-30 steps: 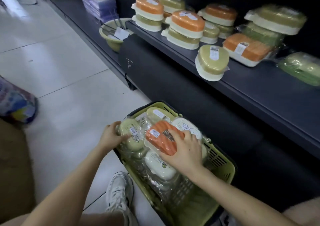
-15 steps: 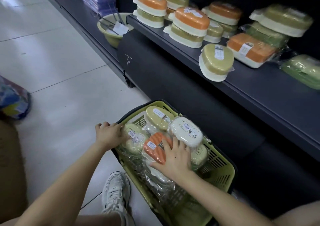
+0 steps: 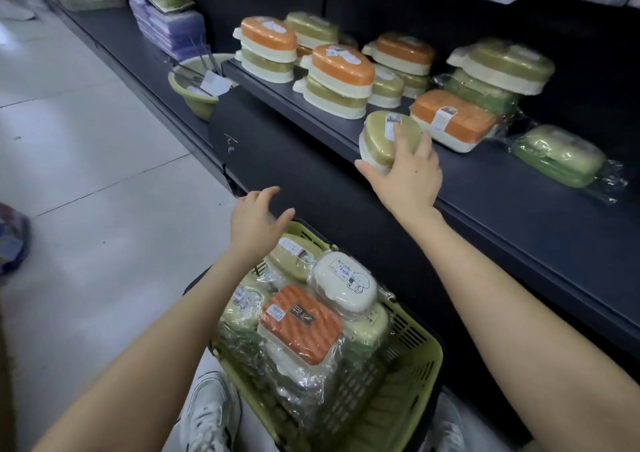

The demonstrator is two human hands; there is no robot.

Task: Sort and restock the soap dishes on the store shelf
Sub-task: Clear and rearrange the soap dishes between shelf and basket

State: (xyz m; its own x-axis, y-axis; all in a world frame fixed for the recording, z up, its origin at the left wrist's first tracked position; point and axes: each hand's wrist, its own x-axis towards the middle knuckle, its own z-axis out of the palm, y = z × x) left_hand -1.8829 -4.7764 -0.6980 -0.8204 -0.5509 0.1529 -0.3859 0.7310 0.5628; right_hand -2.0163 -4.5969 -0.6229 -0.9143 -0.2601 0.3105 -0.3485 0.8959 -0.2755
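dark shelf (image 3: 485, 188), stacked soap dishes (image 3: 337, 81)

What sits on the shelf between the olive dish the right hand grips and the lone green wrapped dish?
An orange-lidded soap dish with a white base, in the head view.

One wide-angle view, worn on the person's head, looks forward and steeply down, close enough that both bare forearms fill the lower half of the frame. The left hand (image 3: 254, 223) hangs near the centre with fingers loosely spread. The right hand (image 3: 407, 174), higher and further forward, grips an olive soap dish (image 3: 382, 134). Beneath both hands, nearest the lens, sits the green basket (image 3: 398, 403). Beyond the hands the dark shelf (image 3: 502, 202) crosses the frame diagonally, and left of the left hand stretches pale floor (image 3: 104, 192)
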